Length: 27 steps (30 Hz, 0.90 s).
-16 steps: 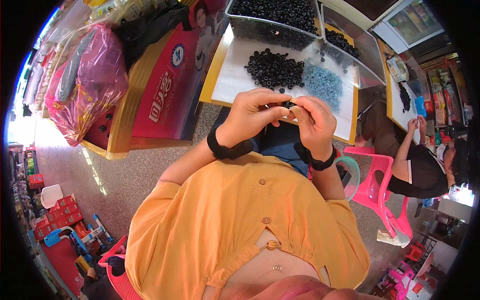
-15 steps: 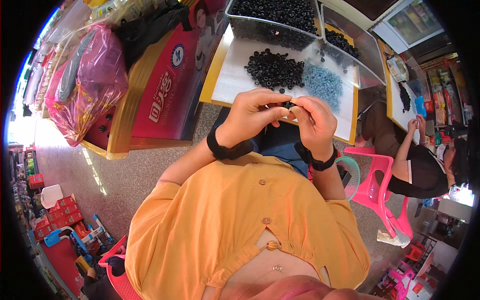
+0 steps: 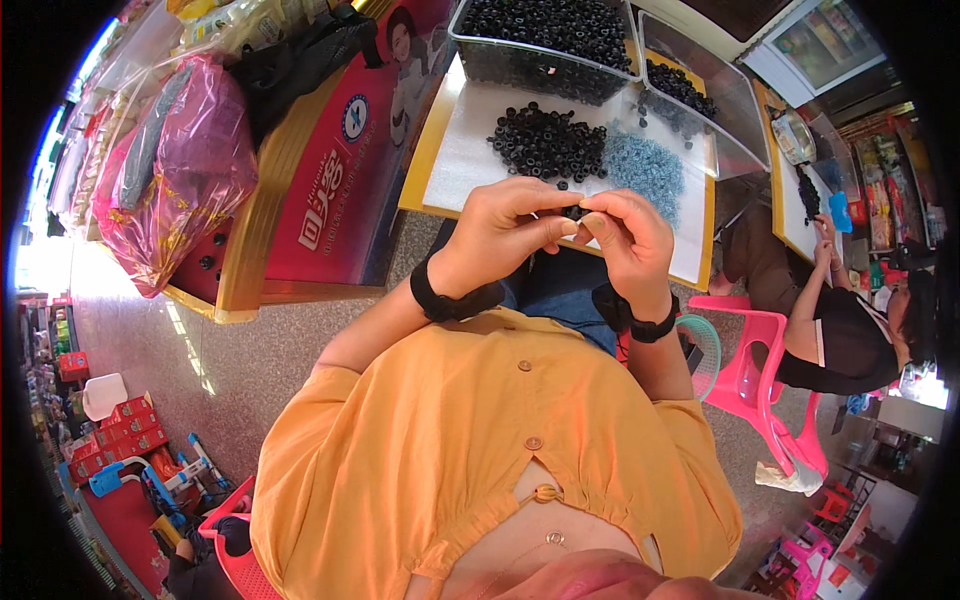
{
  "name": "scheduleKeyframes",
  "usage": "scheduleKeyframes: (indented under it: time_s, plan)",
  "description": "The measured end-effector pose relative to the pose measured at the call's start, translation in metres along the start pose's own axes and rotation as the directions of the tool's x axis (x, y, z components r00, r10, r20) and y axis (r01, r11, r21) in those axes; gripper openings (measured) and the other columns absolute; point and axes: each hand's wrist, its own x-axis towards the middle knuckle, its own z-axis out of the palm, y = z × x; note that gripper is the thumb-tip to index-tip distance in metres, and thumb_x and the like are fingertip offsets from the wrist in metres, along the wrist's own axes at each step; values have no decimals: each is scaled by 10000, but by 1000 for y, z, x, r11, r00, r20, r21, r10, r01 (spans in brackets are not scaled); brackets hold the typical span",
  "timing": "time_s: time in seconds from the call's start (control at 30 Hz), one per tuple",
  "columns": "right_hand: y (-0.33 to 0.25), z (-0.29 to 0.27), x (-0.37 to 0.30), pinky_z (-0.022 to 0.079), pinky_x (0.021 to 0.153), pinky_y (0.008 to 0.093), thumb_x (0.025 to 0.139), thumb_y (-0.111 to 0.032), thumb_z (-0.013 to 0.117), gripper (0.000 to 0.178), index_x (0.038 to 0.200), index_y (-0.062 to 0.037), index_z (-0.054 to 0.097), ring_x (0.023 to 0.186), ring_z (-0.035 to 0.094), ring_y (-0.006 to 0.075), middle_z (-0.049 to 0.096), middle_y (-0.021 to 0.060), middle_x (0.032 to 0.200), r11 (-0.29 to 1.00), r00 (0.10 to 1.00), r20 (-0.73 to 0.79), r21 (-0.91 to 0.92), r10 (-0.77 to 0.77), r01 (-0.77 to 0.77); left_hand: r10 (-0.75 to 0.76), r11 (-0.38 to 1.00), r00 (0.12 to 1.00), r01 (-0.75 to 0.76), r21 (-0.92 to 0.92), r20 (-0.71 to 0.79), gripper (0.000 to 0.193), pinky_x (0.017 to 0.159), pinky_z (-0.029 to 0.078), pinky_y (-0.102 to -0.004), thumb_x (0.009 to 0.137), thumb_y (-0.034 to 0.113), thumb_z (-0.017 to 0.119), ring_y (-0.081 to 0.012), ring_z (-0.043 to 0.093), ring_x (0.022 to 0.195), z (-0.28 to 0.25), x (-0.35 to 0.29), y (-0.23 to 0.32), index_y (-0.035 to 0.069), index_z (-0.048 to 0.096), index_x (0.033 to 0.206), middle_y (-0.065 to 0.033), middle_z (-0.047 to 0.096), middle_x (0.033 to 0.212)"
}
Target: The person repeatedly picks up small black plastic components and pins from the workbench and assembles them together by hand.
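Just over the near edge of the white-topped table (image 3: 455, 160), my two hands meet at the fingertips. My left hand (image 3: 500, 228) is closed in a pinch on a small black ring-shaped part (image 3: 573, 212). From the other side, the thumb and forefinger of my right hand (image 3: 638, 240) press on the same part. Whether a second tiny piece is between the fingers I cannot tell. Beyond my hands lies a heap of similar black ring-shaped parts (image 3: 548, 143). Right of that heap, a spread of small clear bluish pieces (image 3: 645, 170) covers the white surface.
Clear plastic bins (image 3: 545, 75) of black parts stand at the table's far side. A red-sided counter (image 3: 330, 215) with a pink bag (image 3: 185, 165) is on the left. On the right are a pink chair (image 3: 745, 350) and a co-worker (image 3: 840, 350) at another table.
My fingertips have shifted slightly around the black part, and the right thumb sits a little differently. On the right, the co-worker's hands have moved up toward their table.
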Motion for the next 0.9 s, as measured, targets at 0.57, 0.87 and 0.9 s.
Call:
scheduleKeyframes:
  time_s: [0.57, 0.87, 0.9]
  plan:
    - [4, 3, 2, 534, 632, 213, 927, 11, 606, 110, 1025, 53, 634, 716, 643, 121, 597, 91, 938, 960, 994, 67, 260, 85, -100, -18, 1000, 999, 18, 8, -34, 224, 600, 573, -236, 865, 10, 683, -137, 680, 693, -1, -1, 1, -4, 692, 1088, -101, 647, 892]
    - [1, 4, 3, 537, 595, 225, 896, -7, 649, 96, 986, 27, 658, 708, 647, 125, 628, 98, 894, 998, 998, -7, -18, -56, 56, -49, 999, 998, 50, 12, -31, 229, 601, 573, -236, 864, 22, 691, -137, 680, 690, -2, -1, 6, -6, 692, 1091, -101, 649, 894]
    - [2, 5, 2, 537, 599, 226, 897, -7, 649, 97, 988, 27, 656, 708, 646, 124, 630, 98, 896, 998, 998, -10, -11, -65, 65, -51, 999, 998, 51, 12, -33, 229, 601, 573, -236, 864, 22, 691, -137, 680, 690, -2, -2, 6, -6, 692, 1091, -101, 649, 894]
